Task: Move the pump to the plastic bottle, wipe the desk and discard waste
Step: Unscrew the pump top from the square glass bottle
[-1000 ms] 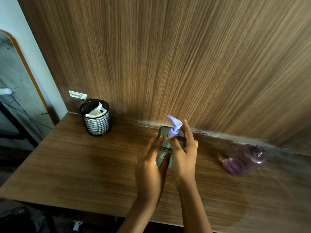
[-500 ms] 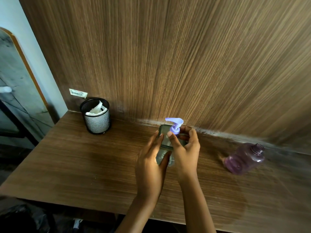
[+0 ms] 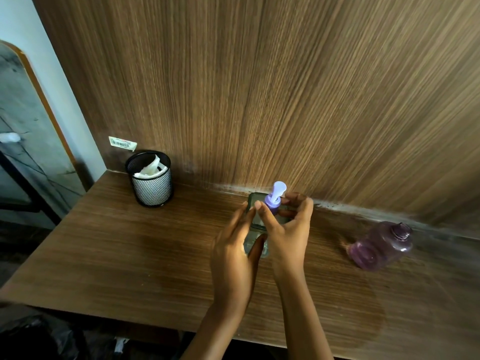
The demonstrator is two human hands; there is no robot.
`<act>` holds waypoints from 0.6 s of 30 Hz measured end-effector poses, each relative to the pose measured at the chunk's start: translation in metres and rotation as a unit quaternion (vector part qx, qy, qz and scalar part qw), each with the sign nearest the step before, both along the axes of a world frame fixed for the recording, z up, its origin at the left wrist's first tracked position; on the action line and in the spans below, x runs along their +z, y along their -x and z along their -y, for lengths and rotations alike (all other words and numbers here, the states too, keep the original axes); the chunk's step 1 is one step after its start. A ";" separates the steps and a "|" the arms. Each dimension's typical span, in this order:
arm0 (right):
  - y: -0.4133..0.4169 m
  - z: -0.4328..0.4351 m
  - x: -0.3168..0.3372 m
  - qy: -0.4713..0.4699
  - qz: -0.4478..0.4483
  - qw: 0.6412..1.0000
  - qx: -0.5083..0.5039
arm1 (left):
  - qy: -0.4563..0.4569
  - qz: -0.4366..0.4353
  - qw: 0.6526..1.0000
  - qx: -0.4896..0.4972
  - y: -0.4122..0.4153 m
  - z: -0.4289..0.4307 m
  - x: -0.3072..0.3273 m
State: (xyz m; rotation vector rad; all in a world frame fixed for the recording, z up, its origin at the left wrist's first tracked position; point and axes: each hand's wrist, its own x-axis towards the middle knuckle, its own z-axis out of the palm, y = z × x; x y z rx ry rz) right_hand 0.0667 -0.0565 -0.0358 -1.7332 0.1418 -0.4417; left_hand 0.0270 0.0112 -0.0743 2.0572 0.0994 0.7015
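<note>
Apparently light and stiff, the pump (image 3: pixel 272 201) is pinched at its collar by the right hand (image 3: pixel 288 229); the green bottle (image 3: pixel 255 227) is steadied by the left hand (image 3: pixel 233 255)

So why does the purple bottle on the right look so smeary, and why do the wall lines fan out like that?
In the head view, the purple bottle lies near the frame's edge, where the wide-angle lens stretches and softens things; the wood-grain wall fans out for the same reason. The pump and mesh cup nearer the middle look sharper. Light is dim, with soft shadows under the hands.
</note>
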 end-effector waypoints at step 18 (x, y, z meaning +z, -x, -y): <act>0.006 -0.002 -0.001 0.000 -0.009 1.000 0.010 | 0.023 0.014 0.999 -0.018 -0.004 -0.002 -0.005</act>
